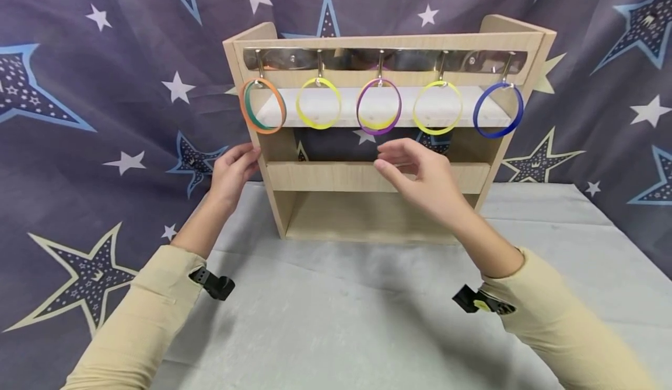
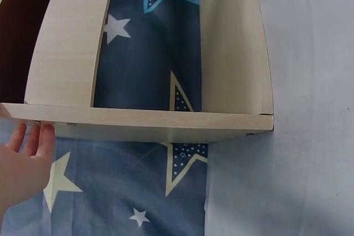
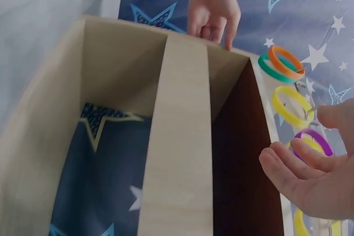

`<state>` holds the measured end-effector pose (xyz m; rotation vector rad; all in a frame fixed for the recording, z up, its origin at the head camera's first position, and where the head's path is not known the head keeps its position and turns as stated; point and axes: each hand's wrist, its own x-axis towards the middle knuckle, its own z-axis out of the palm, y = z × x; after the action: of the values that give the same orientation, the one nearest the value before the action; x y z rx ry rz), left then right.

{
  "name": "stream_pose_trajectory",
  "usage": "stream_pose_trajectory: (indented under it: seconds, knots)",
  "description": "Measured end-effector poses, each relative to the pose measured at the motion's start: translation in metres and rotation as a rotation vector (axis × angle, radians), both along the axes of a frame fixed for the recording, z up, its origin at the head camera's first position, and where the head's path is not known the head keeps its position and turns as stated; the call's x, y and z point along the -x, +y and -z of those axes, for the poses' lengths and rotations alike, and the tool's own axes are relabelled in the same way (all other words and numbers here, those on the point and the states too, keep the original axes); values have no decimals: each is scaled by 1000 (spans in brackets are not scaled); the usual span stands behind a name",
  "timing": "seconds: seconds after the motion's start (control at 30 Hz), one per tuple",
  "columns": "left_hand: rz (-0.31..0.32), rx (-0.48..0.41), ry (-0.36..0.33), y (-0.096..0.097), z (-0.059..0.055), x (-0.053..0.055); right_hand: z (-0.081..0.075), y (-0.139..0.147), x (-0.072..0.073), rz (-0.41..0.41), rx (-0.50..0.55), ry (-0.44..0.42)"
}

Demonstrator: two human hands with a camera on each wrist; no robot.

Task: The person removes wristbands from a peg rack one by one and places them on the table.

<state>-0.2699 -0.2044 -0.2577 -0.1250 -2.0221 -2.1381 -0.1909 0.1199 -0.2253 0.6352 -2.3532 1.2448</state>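
Rings (image 1: 378, 132), seven visible, hang from five hooks (image 1: 380, 66); left hand (image 1: 233, 171) touches one rack (image 1: 325, 177), right hand (image 1: 424, 177) hovers, neither grasping.

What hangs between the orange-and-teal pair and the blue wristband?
The head view shows, left to right, a yellow wristband, a purple wristband sharing its hook with a second yellow wristband, then a third yellow wristband.

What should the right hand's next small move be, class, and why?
Probably ease the right hand up to the purple ring: that hand is empty and, in the head view, just below the ring, while the left hand touches the shelf.
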Motion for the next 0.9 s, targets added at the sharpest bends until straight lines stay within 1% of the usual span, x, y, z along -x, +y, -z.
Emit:
stream_pose_trajectory:
  seconds: [0.17, 0.3, 0.43, 0.6, 0.73, 0.9]
  knots:
    - [-27, 74, -7, 1, 0, -1, -10, -20, 2, -63, 64, 19]
    - [-49, 112, -11, 2, -1, -1, -15, -35, 4, -101, 88, 9]
    - [-53, 90, -12, 2, -2, -2, -19, -50, 8, -129, 106, 10]
    - [-42, 60, -8, 1, -2, -2, -22, -64, 13, -128, 126, 5]
    - [-40, 57, -11, 1, -2, -1, -23, -74, 18, -121, 148, -40]
    - [-34, 41, -17, 2, -2, -1, -25, -86, 25, -127, 201, -93]
